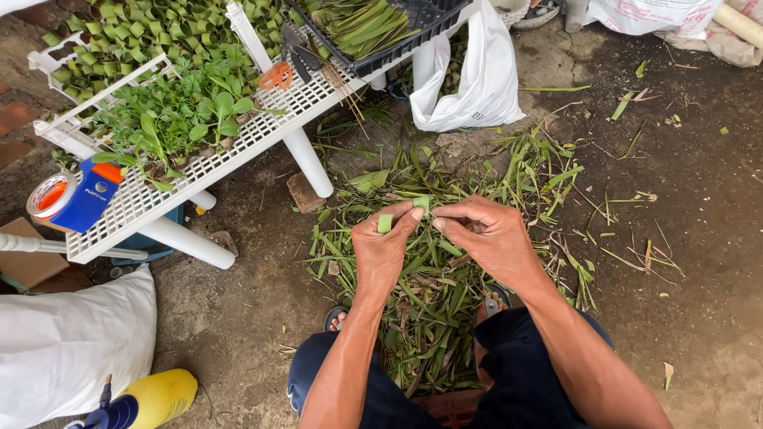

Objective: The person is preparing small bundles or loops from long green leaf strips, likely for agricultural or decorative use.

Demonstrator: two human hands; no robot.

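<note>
My left hand (pixel 384 248) and my right hand (pixel 486 233) meet over a heap of cut green leaves (pixel 445 262) on the ground. Both pinch a short green leaf strip (pixel 420 204) between thumbs and fingertips; its bent ends show at the fingertips. My knees in dark shorts are at the bottom of the view.
A white lattice table (pixel 238 143) at the left carries small seedlings (pixel 179 111), rolled leaf cups (pixel 143 36), orange scissors (pixel 276 75), a tape dispenser (pixel 75 195) and a black tray of leaf strips (pixel 373 28). A white plastic bag (pixel 477 79), a white sack (pixel 63 342) and a yellow sprayer (pixel 155 397) stand around.
</note>
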